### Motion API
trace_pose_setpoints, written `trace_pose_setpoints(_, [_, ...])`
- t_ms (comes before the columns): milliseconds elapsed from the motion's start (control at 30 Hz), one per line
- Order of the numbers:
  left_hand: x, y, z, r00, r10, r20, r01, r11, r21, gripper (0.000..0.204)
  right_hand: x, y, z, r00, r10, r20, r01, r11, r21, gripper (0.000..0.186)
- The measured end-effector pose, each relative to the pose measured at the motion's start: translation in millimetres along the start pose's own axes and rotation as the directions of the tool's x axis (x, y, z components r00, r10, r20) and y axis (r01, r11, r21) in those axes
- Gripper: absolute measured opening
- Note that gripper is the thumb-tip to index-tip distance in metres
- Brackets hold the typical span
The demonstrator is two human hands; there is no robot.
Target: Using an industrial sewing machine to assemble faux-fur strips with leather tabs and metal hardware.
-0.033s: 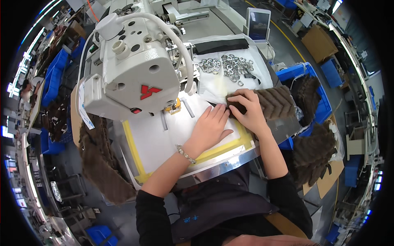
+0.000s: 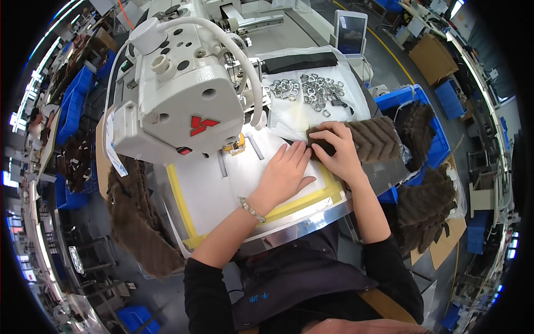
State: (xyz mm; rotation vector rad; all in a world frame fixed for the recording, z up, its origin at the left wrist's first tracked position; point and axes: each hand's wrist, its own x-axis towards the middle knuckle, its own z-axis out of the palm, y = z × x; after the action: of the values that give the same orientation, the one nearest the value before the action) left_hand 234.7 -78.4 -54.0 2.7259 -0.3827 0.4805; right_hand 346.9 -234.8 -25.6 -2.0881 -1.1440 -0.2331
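My left hand (image 2: 286,173) lies flat on the white work surface (image 2: 211,206), palm down with fingers stretched out. Its fingertips reach a dark edge beside the near end of a brown fur strip (image 2: 374,139). At that end my right hand (image 2: 338,149) is closed, with bent fingers and thumb gripping the fur; the fingertips are partly hidden in the pile. The strip runs off to the right from under this hand. Left of my hands stands a white sewing machine (image 2: 183,100), its yellow presser part (image 2: 236,146) low over the white surface.
Behind my hands lie many metal buckles (image 2: 320,89) and a black strip (image 2: 300,62) on white sheeting. A small screen (image 2: 350,32) stands farther back. On the right, a blue crate (image 2: 439,139) holds fur. More fur pieces hang at left (image 2: 133,222) and lower right (image 2: 425,206).
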Motion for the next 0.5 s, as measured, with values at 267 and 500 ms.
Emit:
trace_pose_setpoints(267, [-17,-8,-6,0.997,0.053,0.056,-0.055,0.998,0.029,0.06,0,0,4,0.999,-0.024,-0.048,0.024,1.0,0.003,0.021])
trace_pose_setpoints(500, [-33,-10,-21,0.997,0.06,-0.037,-0.056,0.991,0.118,0.034,1,2,5,0.998,-0.045,-0.043,0.044,0.999,-0.021,0.019])
